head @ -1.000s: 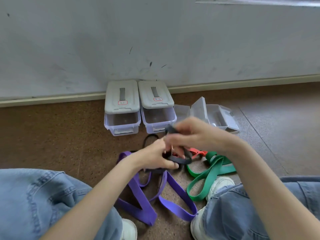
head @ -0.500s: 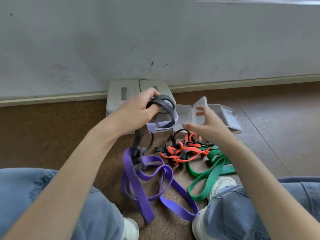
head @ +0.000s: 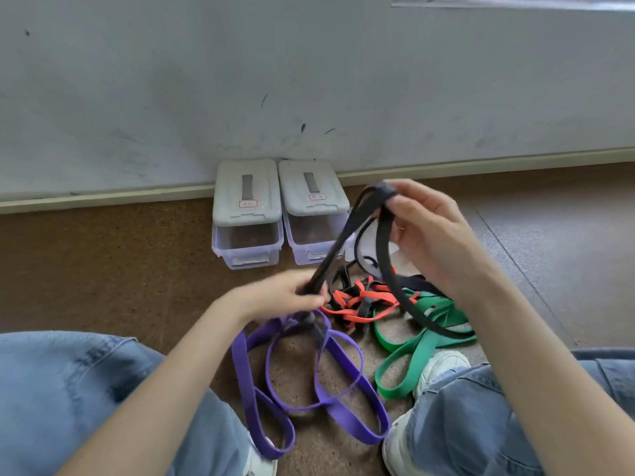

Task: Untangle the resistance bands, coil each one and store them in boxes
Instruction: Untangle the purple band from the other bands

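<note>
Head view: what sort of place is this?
Probably an indoor exercise or storage room: a speckled brown floor, a scuffed grey wall, and lidded plastic boxes against the skirting.

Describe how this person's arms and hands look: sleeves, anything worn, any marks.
Both forearms are bare to the frame's edge, with no sleeves in view. The left hand is blurred by motion, and nothing worn can be made out on it. The right hand shows a small glint at a finger, maybe a ring; too small to tell. No watch or marks are visible.
</note>
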